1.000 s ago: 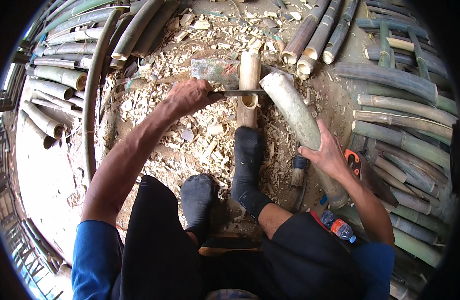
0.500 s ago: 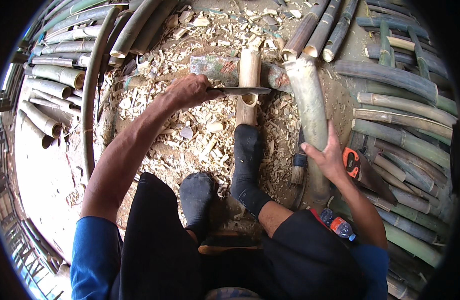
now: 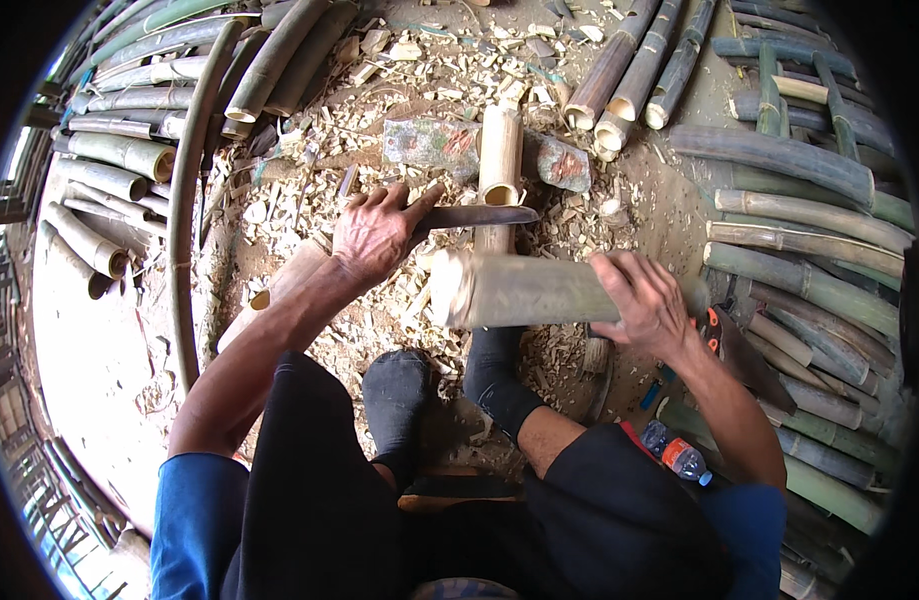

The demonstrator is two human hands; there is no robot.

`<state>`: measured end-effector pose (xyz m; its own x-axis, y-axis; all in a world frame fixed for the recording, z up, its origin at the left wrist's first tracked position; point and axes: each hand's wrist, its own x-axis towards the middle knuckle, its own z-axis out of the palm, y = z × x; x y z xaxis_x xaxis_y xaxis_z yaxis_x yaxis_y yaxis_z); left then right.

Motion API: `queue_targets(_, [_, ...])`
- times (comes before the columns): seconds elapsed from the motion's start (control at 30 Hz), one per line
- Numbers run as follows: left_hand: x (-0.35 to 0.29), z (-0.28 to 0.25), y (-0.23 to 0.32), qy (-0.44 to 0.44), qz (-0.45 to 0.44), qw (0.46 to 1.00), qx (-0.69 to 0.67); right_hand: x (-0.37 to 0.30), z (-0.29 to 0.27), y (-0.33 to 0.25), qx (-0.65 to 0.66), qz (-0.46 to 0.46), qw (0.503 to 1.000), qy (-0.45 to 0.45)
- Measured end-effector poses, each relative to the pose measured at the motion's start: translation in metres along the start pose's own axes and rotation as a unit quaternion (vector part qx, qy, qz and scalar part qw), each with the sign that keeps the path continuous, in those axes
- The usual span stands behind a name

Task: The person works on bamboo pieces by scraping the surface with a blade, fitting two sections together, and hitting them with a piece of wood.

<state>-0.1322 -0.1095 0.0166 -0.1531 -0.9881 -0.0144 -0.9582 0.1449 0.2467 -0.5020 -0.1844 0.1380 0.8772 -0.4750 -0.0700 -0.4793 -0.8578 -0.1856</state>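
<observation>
My left hand (image 3: 374, 235) holds a dark knife (image 3: 479, 216) by its handle end, some fingers stretched out. The blade points right across a pale bamboo length (image 3: 501, 150), near an opening in it. That length rests over a mottled block (image 3: 429, 145); its near end is hidden. My right hand (image 3: 644, 300) grips a thick pale bamboo club (image 3: 529, 290), somewhat blurred, lying crosswise in the air below the blade. The club covers part of my socked right foot (image 3: 494, 365). Another bamboo piece with a hole (image 3: 289, 285) lies beside my left forearm.
Wood chips (image 3: 339, 320) cover the ground. Bamboo poles (image 3: 119, 150) are stacked at left, with more (image 3: 799, 270) at right. Near my right forearm are an orange-handled saw (image 3: 714, 330), partly hidden, and a plastic bottle (image 3: 684, 460). A brush (image 3: 596, 355) lies below the club.
The club has swung from upright at right to crosswise in front of me. My left hand and knife have come slightly nearer, and its fingers have spread.
</observation>
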Motion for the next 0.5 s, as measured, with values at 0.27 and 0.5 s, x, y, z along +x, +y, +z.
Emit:
queue_targets(0.27, [0.003,0.007,-0.030,0.128,-0.058,0.987,-0.082,0.005,0.019,0.019,0.136,0.206,0.963,0.104])
queue_targets(0.5, [0.001,-0.016,-0.107,0.152,-0.336,0.926,-0.083,-0.035,0.079,0.077,0.242,0.432,0.847,0.195])
